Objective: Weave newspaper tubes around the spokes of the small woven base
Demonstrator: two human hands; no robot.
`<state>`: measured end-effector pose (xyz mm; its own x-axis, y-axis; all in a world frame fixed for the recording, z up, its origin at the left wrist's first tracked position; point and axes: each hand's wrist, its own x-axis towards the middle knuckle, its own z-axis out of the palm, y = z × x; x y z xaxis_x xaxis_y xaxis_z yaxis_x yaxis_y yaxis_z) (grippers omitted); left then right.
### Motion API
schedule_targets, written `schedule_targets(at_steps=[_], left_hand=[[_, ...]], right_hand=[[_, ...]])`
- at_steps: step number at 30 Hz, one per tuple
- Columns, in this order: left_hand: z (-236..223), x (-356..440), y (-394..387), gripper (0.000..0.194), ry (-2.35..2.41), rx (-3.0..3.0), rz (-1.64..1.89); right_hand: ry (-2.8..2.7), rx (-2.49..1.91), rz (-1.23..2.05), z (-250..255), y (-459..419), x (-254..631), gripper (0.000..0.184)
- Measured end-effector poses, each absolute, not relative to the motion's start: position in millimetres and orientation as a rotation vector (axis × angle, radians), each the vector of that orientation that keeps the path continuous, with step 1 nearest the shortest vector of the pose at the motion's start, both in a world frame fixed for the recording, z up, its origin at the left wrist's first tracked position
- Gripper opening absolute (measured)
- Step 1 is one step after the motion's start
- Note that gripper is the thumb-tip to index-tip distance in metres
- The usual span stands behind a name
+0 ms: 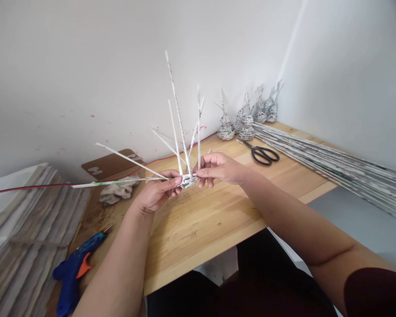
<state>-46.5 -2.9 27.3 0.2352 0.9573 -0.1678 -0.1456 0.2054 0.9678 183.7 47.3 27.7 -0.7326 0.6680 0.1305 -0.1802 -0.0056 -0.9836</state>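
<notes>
Between my two hands, above the wooden table, is a small woven paper base (189,180) made of rolled newspaper. Several long paper sticks rise and fan out from it, one tall one pointing up and others slanting left. My left hand (161,189) pinches the base's left side, thumb on top. On the right side, my right hand (216,169) has its thumb and fingertips closed on the woven rim near an upright paper stick (199,132). The fingers' undersides are partly hidden.
Black scissors (265,155) and a bundle of paper sticks (317,160) lie at the right. Several woven gourd-shaped pieces (226,127) stand by the wall. A blue glue gun (81,262), a crumpled cloth (117,192) and stacked newspapers (29,229) are at the left.
</notes>
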Motion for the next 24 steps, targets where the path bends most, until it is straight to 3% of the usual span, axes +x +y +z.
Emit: schedule_targets(at_steps=[24], left_hand=[[28.8,-37.1,-2.3,0.037,0.912,1.035,1.079]], right_hand=[[-1.653,-0.661,1.658,20.4,49.8,179.1,0.027]])
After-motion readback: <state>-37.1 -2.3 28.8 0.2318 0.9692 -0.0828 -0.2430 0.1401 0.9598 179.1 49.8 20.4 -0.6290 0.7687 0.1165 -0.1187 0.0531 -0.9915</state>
